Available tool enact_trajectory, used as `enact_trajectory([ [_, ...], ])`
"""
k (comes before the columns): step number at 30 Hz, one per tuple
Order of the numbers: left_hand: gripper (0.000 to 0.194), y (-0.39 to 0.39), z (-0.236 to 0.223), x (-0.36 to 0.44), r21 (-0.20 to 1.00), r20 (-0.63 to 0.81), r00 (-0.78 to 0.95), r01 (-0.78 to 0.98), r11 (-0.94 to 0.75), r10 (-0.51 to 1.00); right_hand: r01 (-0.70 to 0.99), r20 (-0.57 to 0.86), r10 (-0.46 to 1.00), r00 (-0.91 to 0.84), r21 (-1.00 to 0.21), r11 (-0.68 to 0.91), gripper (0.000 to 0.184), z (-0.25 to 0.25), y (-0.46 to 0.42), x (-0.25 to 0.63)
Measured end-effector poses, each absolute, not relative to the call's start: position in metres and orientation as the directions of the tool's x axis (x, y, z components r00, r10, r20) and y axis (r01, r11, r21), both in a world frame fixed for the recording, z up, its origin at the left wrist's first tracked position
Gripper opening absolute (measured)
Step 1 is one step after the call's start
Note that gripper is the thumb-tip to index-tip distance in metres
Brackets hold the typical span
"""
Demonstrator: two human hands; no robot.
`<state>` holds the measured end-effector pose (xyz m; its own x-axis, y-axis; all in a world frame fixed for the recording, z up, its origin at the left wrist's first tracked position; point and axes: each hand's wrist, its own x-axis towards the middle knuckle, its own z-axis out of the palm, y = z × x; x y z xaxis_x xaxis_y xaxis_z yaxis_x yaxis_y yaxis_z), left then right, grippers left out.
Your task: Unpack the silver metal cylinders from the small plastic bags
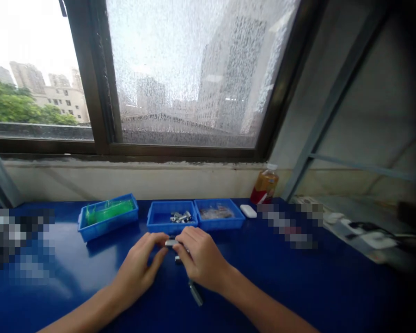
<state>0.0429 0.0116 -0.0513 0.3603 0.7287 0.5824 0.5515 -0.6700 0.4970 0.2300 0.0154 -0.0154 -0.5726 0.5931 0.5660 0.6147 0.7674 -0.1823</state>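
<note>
Between the fingertips of both hands is a small silvery metal piece (171, 243), too small to name more closely. My left hand (142, 261) pinches its left end with thumb and forefinger. From the other side, my right hand (201, 256) grips the right end, and its fingers cover part of it. Just below the hands, another small metal piece (178, 260) lies on the blue table. Under my right wrist rests a dark grey, slim rod-like object (195, 293), its upper end partly hidden by the hand.
Behind the hands a blue bin (154, 226) holds several small metal parts. Beside it stands a blue bin (241, 225) with clear plastic packets. Farther left, a blue tray (83, 236) contains green plastic material. A white case (248, 211) and a drink bottle (265, 184) stand at the right back.
</note>
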Motion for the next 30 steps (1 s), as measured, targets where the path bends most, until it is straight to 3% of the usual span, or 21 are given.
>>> enact_trajectory([
  [5, 0.019, 0.011, -0.052, 0.042, 0.394, 0.628, 0.436, 0.537, -0.746, 0.645, 0.566, 0.521, 0.63, -0.575, -0.303, 0.767, 0.022, -0.021, 0.012, 0.232],
  [10, 0.012, 0.009, -0.048, 0.043, 0.464, 0.563, 0.425, 0.546, -0.697, 0.708, 0.526, 0.556, 0.657, -0.509, -0.403, 0.749, 0.01, -0.022, 0.01, 0.232],
  [12, 0.012, 0.01, -0.047, 0.043, 0.504, 0.531, 0.413, 0.548, -0.668, 0.74, 0.511, 0.591, 0.634, -0.5, -0.39, 0.766, 0.017, -0.023, 0.012, 0.233],
  [18, 0.021, 0.01, -0.042, 0.042, 0.608, 0.398, 0.407, 0.555, -0.568, 0.822, 0.545, 0.575, 0.594, -0.562, -0.283, 0.79, 0.009, -0.029, 0.016, 0.231],
  [21, 0.016, 0.009, -0.041, 0.042, 0.643, 0.365, 0.401, 0.544, -0.539, 0.84, 0.54, 0.577, 0.611, -0.542, -0.318, 0.779, 0.009, -0.032, 0.018, 0.228],
  [27, 0.01, 0.008, -0.045, 0.041, 0.58, 0.408, 0.406, 0.576, -0.576, 0.817, 0.528, 0.563, 0.64, -0.523, -0.375, 0.762, 0.014, -0.036, 0.02, 0.226],
  [30, 0.011, 0.01, -0.046, 0.04, 0.604, 0.408, 0.376, 0.572, -0.555, 0.832, 0.516, 0.553, 0.635, -0.539, -0.379, 0.768, 0.008, -0.035, 0.021, 0.227],
])
